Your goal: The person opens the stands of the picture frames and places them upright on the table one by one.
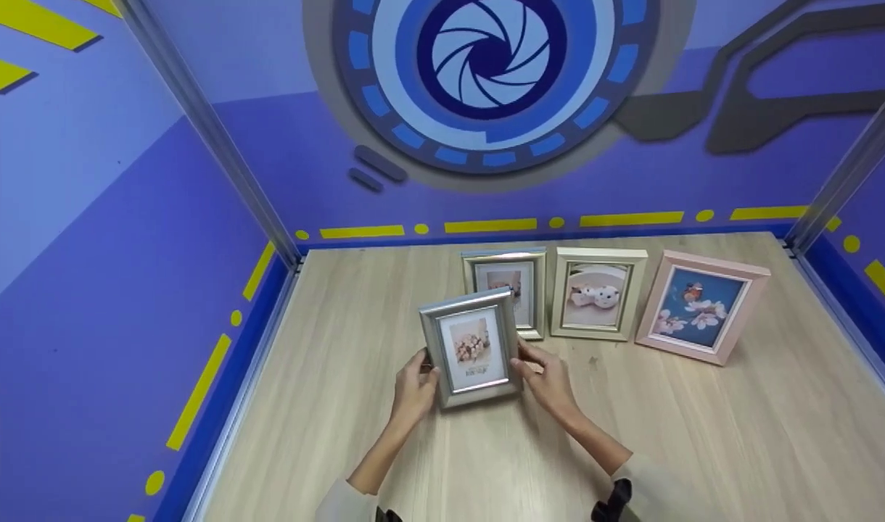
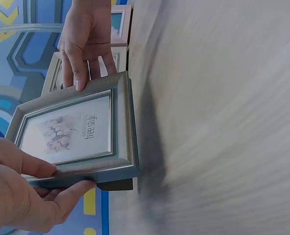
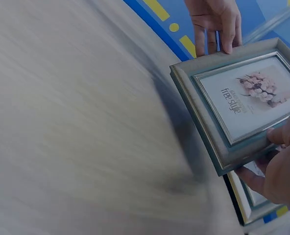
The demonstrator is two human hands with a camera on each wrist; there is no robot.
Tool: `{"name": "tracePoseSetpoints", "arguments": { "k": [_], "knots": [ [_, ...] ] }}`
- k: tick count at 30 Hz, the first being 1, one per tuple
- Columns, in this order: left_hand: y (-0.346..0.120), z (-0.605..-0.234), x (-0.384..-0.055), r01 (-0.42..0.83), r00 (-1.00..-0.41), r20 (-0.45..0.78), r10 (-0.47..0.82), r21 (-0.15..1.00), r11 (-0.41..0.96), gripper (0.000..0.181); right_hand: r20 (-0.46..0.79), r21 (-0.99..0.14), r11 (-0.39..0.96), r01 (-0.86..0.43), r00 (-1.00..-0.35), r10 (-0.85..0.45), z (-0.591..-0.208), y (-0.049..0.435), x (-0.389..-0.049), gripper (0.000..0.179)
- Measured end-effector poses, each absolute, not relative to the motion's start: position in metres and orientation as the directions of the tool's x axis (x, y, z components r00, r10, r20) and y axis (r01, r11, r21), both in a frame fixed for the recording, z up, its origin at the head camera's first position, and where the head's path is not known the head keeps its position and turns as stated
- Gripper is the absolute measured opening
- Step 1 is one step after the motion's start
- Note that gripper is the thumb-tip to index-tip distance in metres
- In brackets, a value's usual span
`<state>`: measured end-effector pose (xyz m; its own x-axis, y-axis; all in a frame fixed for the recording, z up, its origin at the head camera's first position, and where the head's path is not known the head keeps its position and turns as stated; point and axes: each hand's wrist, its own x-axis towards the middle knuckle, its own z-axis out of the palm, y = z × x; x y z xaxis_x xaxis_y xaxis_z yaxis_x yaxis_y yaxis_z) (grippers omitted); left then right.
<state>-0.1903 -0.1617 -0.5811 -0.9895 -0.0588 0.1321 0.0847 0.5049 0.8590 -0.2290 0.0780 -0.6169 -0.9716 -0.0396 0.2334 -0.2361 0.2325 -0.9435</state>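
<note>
Both hands hold a silver-grey photo frame (image 1: 475, 348) with a flower print, tilted slightly, in the head view. My left hand (image 1: 415, 390) grips its left side, thumb on the front and fingers behind. On the opposite side, my right hand (image 1: 548, 377) pinches the edge the same way. In the left wrist view, the held photo frame (image 2: 120, 122) shows its lower edge apart from the tabletop, with a shadow beneath. The right wrist view shows "free style" lettering on the photo frame's (image 3: 233, 129) print. Behind it stands a similar silver photo frame (image 1: 535, 290), partly hidden.
A cream photo frame (image 1: 635, 290) with a picture of white figures stands right of the rear silver one. Farther right is a pink photo frame (image 1: 733, 322) with a bird and blossoms. Blue-purple panels (image 1: 268, 159) wall in the wooden table (image 1: 326, 326) at the back and sides.
</note>
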Motion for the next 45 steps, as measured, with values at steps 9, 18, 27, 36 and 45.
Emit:
{"name": "tracePoseSetpoints", "arguments": {
  "k": [9, 18, 27, 36, 45],
  "knots": [
    [-0.178, -0.584, -0.197, -0.001, -0.967, 0.128, -0.218, 0.861, 0.509, 0.041, 0.370, -0.883, 0.308, -0.355, -0.929, -0.009, -0.617, 0.043, -0.242, 0.039],
    [-0.191, -0.587, -0.204, -0.047, -0.919, 0.163, -0.358, 0.858, 0.511, 0.038, 0.355, -0.902, 0.256, -0.348, -0.935, -0.021, -0.619, 0.017, -0.249, 0.039],
    [-0.213, -0.594, -0.225, 0.013, -0.868, 0.243, -0.434, 0.883, 0.470, 0.036, 0.226, -0.967, 0.080, -0.241, -0.960, -0.164, -0.603, -0.016, -0.264, 0.061],
    [-0.226, -0.602, -0.251, 0.027, -0.850, 0.254, -0.461, 0.896, 0.443, 0.036, 0.130, -0.974, 0.149, -0.171, -0.959, -0.252, -0.593, -0.031, -0.281, 0.075],
    [-0.225, -0.607, -0.265, 0.016, -0.878, 0.215, -0.427, 0.906, 0.423, 0.039, 0.070, -0.973, 0.193, -0.126, -0.959, -0.275, -0.603, -0.033, -0.287, 0.085]
  ]
}}
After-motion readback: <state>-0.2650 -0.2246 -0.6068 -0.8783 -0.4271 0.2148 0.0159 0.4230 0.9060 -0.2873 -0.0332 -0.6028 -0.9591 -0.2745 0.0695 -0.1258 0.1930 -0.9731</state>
